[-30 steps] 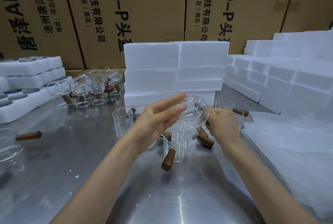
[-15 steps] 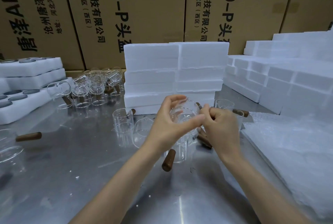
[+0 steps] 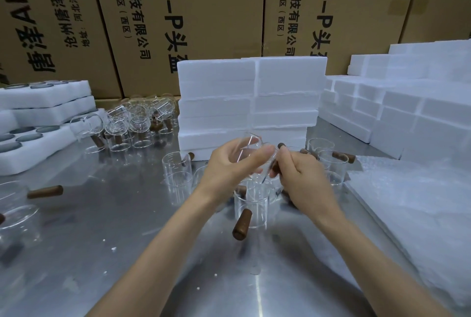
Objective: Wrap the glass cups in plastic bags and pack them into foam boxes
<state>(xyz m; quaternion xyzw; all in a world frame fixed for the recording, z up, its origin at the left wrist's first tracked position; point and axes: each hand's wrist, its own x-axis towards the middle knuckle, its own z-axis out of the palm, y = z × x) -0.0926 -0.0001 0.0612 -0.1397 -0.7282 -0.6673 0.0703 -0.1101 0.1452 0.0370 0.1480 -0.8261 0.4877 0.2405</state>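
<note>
My left fingers curl round the clear glass cup that I hold up above the bench, thumb toward me and fingertips wrapped over its far side. My right fingers are bent tight and pinch the cup's brown wooden handle, so both my left hand and my right hand grip the same cup between them. Whether a plastic bag already covers the glass, I cannot tell.

Just below my hands another glass cup stands upright on the bench, its wooden handle pointing toward me. More cups stand to the left of it, and a few more behind my right hand.

Straight ahead, behind the held cup, is a stack of white foam boxes. A bigger pile of foam blocks rises on the right, with a sheet of bubbly white wrap lying on the bench in front of it. On the left, a cluster of glass cups sits by foam trays with round holes. Printed cardboard cartons line the back.
</note>
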